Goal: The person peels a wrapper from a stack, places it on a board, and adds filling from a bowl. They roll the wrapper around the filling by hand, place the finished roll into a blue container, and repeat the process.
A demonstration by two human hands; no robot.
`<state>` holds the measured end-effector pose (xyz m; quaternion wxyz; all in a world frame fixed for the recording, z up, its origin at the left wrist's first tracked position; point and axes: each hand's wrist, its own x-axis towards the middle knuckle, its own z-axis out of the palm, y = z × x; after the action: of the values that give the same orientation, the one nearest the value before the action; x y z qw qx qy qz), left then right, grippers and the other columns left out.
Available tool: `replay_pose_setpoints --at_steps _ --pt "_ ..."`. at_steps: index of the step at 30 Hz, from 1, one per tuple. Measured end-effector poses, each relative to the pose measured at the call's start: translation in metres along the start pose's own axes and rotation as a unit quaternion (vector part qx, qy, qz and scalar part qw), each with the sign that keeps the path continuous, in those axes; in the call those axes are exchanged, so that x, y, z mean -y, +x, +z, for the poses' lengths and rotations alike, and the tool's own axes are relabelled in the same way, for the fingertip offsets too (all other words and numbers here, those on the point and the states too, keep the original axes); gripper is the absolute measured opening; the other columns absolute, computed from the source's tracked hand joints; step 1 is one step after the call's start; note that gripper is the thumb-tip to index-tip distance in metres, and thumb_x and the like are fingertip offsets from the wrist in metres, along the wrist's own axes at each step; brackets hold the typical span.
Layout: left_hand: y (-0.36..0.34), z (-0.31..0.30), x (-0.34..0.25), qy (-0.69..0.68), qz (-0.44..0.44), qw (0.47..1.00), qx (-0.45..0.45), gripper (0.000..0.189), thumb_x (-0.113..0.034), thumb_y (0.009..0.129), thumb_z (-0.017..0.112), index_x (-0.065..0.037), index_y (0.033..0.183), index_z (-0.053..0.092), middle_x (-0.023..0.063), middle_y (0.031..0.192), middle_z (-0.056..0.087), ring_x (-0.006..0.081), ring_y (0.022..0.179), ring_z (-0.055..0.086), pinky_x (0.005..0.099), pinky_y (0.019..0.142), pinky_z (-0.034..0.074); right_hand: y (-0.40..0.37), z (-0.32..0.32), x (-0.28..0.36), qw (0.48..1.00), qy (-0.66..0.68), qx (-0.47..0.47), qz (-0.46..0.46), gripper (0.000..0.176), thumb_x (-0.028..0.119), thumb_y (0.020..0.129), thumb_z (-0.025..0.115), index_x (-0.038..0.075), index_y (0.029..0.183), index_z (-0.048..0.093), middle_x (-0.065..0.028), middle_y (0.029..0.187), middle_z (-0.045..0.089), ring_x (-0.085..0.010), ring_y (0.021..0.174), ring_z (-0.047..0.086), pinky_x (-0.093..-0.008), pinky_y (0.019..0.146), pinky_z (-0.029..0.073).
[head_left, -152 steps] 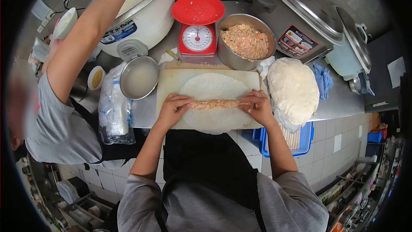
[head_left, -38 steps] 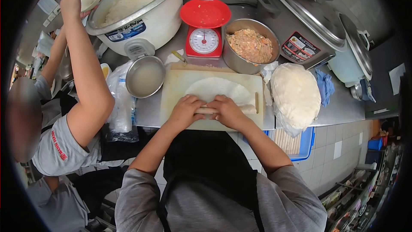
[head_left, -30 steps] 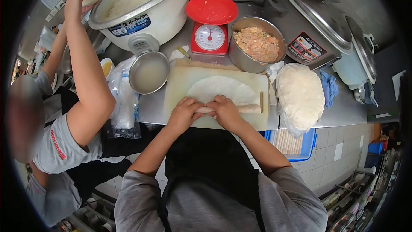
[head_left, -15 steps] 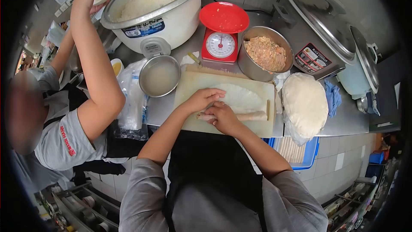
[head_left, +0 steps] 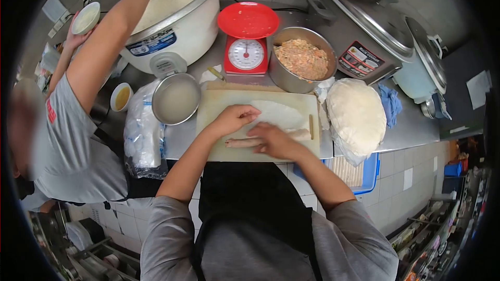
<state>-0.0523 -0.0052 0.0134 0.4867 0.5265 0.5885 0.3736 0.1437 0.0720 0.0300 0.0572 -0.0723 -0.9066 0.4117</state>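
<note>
A long, thin pale roll [head_left: 242, 143] lies near the front edge of the cutting board [head_left: 208, 143]. My right hand [head_left: 279, 141] is over its middle, slightly blurred, fingers apart and the thumb low beside the roll. Behind the roll is a stack of thin white wrapper sheets [head_left: 284, 116]. Over the stack's left edge, my left hand [head_left: 235, 118] is loosely curved, fingers pointing right, with nothing seen in it. A short thin stick [head_left: 311, 126] lies at the board's right side.
Behind the board stand a red scale [head_left: 246, 54] and a steel pot of orange-flecked filling [head_left: 302, 60]. Bagged round wrappers [head_left: 357, 114] lie right; a pan of cloudy liquid [head_left: 176, 99] stands left. A co-worker's arm [head_left: 112, 36] reaches over the rice cooker [head_left: 200, 26].
My right hand has lifted and spread from its grip on the roll, whose left part now shows more. The co-worker's scoop has moved down into the rice. The view has shifted slightly.
</note>
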Motion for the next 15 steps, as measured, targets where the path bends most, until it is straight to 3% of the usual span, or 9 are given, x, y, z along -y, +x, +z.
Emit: replay_pose_setpoints --at_steps 2,5,8,11,14,15 --pt "0.006 0.011 -0.017 0.140 0.066 0.987 -0.041 0.030 -0.011 0.093 0.056 -0.009 0.123 0.061 0.0093 0.124 0.062 0.0223 0.124 0.051 0.0337 0.103 0.041 -0.025 -0.036 -0.026 0.997 -0.046 0.034 0.044 0.039 0.009 0.065 0.081 0.007 0.101 0.066 -0.0100 0.100 0.060 -0.0312 0.099 0.058 -0.0385 0.086 0.048" --pt "0.042 0.038 0.002 0.160 0.194 0.967 -0.022 0.031 -0.012 0.092 0.056 -0.012 0.122 0.062 0.0091 0.131 0.058 0.0270 0.130 0.045 0.0390 0.109 0.035 -0.050 -0.062 -0.032 0.996 -0.008 0.031 0.084 0.036 0.006 0.065 0.080 0.006 0.099 0.067 -0.0095 0.100 0.060 -0.0311 0.098 0.057 -0.0383 0.086 0.048" --pt "0.058 0.053 0.010 0.273 0.209 0.939 -0.002 0.032 -0.013 0.092 0.054 -0.013 0.123 0.062 0.0056 0.138 0.053 0.0258 0.136 0.039 0.0428 0.114 0.026 -0.060 -0.053 -0.038 0.998 0.002 -0.011 0.069 0.036 0.001 0.069 0.077 0.004 0.103 0.066 -0.0097 0.100 0.060 -0.0291 0.097 0.056 -0.0371 0.085 0.047" --pt "0.055 0.050 0.004 0.273 0.178 0.945 0.019 0.032 -0.016 0.093 0.054 -0.014 0.124 0.061 0.0040 0.141 0.050 0.0241 0.138 0.035 0.0438 0.117 0.021 -0.065 -0.046 -0.035 0.997 -0.031 -0.024 0.059 0.037 0.000 0.068 0.077 0.005 0.102 0.066 -0.0096 0.099 0.059 -0.0289 0.096 0.056 -0.0373 0.085 0.047" --pt "0.056 0.049 0.005 0.280 0.189 0.941 0.026 0.033 -0.018 0.093 0.053 -0.015 0.126 0.061 0.0040 0.142 0.049 0.0237 0.139 0.035 0.0439 0.117 0.021 -0.068 -0.056 -0.030 0.997 0.031 -0.011 0.074 0.037 0.001 0.067 0.078 0.006 0.102 0.066 -0.0093 0.098 0.060 -0.0290 0.094 0.057 -0.0377 0.084 0.046" --pt "0.057 0.049 0.005 0.280 0.187 0.941 0.027 0.033 -0.019 0.094 0.053 -0.015 0.126 0.061 0.0040 0.142 0.049 0.0235 0.139 0.034 0.0438 0.117 0.021 -0.072 -0.059 -0.032 0.997 -0.014 -0.032 0.070 0.038 0.001 0.067 0.078 0.006 0.102 0.067 -0.0091 0.097 0.060 -0.0290 0.093 0.057 -0.0377 0.083 0.046"
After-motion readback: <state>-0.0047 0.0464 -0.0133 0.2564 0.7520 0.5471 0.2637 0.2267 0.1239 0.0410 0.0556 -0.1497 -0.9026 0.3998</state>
